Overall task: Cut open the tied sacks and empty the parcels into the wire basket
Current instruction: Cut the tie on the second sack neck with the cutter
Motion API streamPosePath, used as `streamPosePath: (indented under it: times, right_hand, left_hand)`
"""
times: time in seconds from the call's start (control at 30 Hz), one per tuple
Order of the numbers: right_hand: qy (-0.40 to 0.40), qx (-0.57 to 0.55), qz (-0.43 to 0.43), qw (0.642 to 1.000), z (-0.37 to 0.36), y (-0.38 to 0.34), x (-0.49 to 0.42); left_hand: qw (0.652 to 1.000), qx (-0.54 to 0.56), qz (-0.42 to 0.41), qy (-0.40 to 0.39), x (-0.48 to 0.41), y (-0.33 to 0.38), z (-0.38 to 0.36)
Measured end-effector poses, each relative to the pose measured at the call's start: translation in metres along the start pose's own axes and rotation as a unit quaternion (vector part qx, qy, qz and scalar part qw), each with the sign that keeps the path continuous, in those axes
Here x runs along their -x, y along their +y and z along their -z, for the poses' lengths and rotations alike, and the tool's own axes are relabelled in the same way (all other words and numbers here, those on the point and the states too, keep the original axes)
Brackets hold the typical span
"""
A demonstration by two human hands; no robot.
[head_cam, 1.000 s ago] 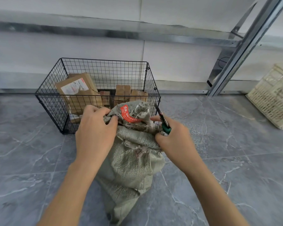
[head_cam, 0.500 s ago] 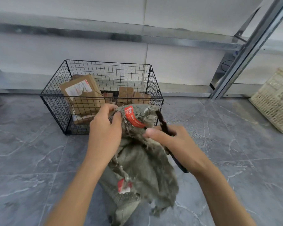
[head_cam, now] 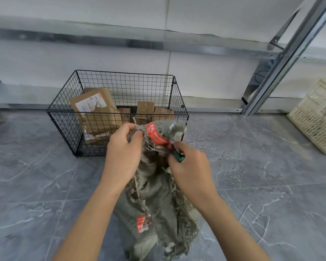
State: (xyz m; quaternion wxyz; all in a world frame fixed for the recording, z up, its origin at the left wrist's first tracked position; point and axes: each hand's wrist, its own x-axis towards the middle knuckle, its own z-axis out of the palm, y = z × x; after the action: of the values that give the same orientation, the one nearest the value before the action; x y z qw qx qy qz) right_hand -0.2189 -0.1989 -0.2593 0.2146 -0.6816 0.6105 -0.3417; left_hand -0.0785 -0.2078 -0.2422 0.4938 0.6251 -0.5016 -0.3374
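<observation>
At frame centre the left hand (head_cam: pixel 123 153) pinches the frayed sack (head_cam: pixel 158 194) mouth; the right hand (head_cam: pixel 191 166) grips green-handled scissors (head_cam: pixel 178 156); blades hidden in the weave could nick fingers.

Compared with a moment ago, the right hand (head_cam: pixel 191 166) now sits closer to the neck of the sack (head_cam: pixel 158 194). The cutter (head_cam: pixel 178 155) shows only its green handle; its dark blades are now hidden behind the cloth.
</observation>
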Motion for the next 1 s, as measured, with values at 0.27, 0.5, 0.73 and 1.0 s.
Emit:
streamPosePath:
  times: [0.27, 0.5, 0.73, 1.0]
  right_hand:
    - [0.032, -0.291, -0.115, 0.949, 0.034, -0.003, -0.015]
    - [-0.058, -0.269, -0.035, 0.961, 0.034, -0.002, -0.015]
    - [0.026, -0.078, -0.024, 0.996, 0.023, 0.001, -0.019]
    - [0.062, -0.100, -0.030, 0.993, 0.039, -0.007, -0.025]
  left_hand:
    - [0.990, -0.040, -0.047, -0.130, -0.003, 0.015, 0.015]
    - [0.965, -0.226, -0.132, -0.010, -0.005, 0.012, 0.007]
    - [0.953, -0.257, -0.158, 0.007, 0.000, 0.007, 0.001]
    - [0.979, -0.151, -0.140, 0.006, 0.006, 0.020, 0.000]
